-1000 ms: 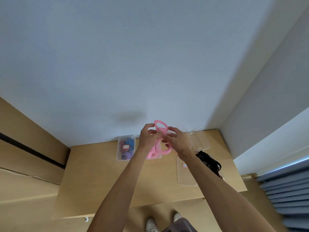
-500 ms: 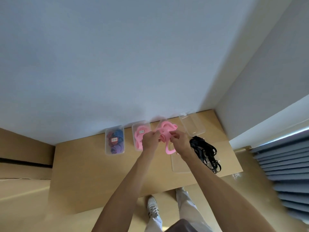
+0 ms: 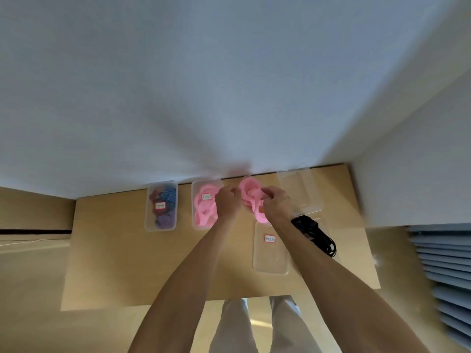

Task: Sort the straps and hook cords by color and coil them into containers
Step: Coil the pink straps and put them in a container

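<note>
We can't read the labels on the containers (image 3: 160, 205) or on the lid (image 3: 270, 238), too small. Left hand (image 3: 227, 201) covers part of the pink strap (image 3: 251, 193). Right forearm hides part of the black cords (image 3: 317, 236). Frame is motion-blurred.

The bench (image 3: 114, 250) is pale wood-look board, smooth and matt. The boxes (image 3: 161, 226) and the flat lid (image 3: 270, 261) are clear, faintly glossy plastic. The pink strap (image 3: 251, 192) looks soft and matt, the black cords (image 3: 318, 238) slightly shiny.
</note>
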